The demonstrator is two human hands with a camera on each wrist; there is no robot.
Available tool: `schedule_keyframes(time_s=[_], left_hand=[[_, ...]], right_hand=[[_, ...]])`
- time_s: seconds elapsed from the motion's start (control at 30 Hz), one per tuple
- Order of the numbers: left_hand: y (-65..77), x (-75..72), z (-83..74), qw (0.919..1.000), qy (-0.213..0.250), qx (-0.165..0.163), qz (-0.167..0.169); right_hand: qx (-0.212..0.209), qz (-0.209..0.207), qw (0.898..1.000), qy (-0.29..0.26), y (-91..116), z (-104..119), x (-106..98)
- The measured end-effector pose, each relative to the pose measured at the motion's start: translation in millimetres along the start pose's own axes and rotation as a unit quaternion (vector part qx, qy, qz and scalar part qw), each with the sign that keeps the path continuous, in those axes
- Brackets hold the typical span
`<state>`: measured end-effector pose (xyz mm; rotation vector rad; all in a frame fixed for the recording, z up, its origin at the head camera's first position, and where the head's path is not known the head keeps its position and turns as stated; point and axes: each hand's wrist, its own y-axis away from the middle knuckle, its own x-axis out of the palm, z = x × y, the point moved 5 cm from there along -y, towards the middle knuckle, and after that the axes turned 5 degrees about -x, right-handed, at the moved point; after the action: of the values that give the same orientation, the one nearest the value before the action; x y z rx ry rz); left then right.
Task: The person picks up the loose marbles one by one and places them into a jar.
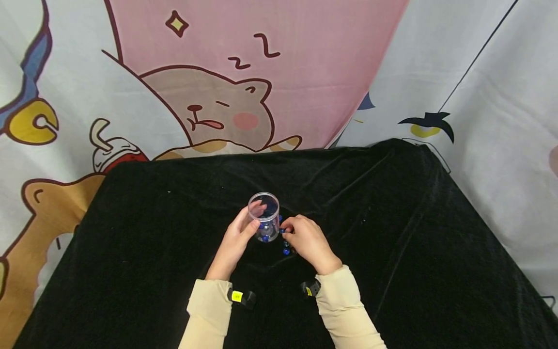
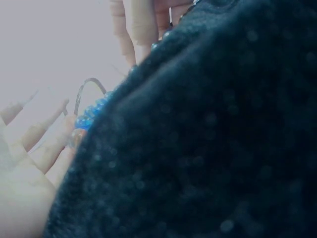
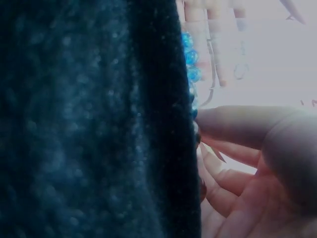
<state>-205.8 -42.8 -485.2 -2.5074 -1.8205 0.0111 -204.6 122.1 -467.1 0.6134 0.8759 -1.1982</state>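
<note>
A clear round jar (image 1: 270, 209) stands slightly tilted on the black cloth, its open mouth up. My left hand (image 1: 234, 242) grips the jar from the left, thumb at the near side and fingers behind. Inside it, low down, are a few blue marbles (image 1: 265, 238). To the right of the jar, my right hand (image 1: 308, 242) pinches a small blue marble (image 1: 282, 231) between thumb and index finger. More marbles (image 1: 286, 251) lie under and beside that hand. The right wrist view shows a row of blue marbles (image 3: 192, 57) past the thumb, partly hidden by cloth.
Black velvety cloth (image 1: 152, 261) covers the table, with folds toward the right. A printed curtain (image 1: 340, 58) with cartoon animals hangs behind and at the sides. Dark cloth fills much of both wrist views, whose bright parts are washed out.
</note>
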Motion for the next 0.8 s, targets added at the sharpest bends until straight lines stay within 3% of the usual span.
schedule_keyframes(time_s=[0.33,0.53,0.8], left_hand=[[2.7,3.5,-10.9,1.0,-0.001,0.002,0.001],[7.8,7.4,-24.5,1.0,0.002,0.008,0.004],[2.5,2.6,-9.4,0.9999,0.009,0.009,0.0]], right_hand=[[0.011,0.003,1.0,0.003,-0.6,-1.4,-0.9],[0.021,-0.025,0.998,-0.049,-0.9,-4.7,-5.4],[-0.02,-0.094,0.99,-0.099,-2.3,-1.7,-16.5]])
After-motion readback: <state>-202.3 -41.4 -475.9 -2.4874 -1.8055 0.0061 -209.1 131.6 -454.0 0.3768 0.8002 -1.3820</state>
